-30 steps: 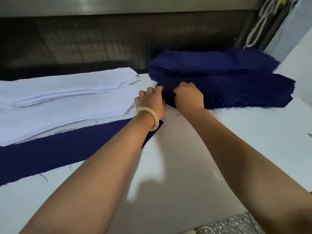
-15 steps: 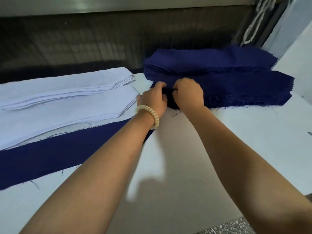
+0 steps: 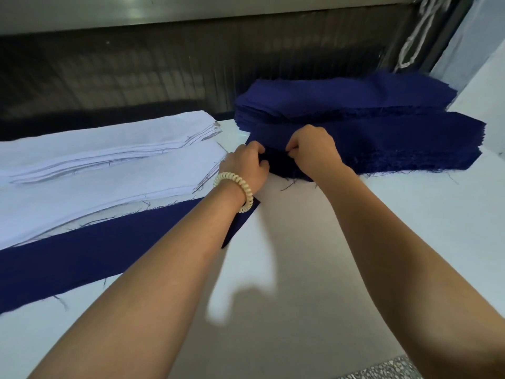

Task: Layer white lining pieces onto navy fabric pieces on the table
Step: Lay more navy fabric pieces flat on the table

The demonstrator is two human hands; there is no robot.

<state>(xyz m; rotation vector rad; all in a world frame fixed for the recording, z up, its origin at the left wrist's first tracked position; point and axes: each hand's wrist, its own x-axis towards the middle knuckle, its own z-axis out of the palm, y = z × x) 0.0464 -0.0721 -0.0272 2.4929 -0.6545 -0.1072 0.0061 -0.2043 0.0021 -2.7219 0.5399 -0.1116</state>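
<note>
Together, both hands' fingers (image 3: 261, 151) on navy stack (image 3: 382, 138) corner.

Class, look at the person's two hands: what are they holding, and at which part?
Both the left hand and right hand pinch the near-left end of the top piece of the navy fabric stack, lifting it.

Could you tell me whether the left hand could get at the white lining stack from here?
Probably yes: the left hand sits right beside the white lining stack, with nothing between, though it is pinching navy fabric.
</note>
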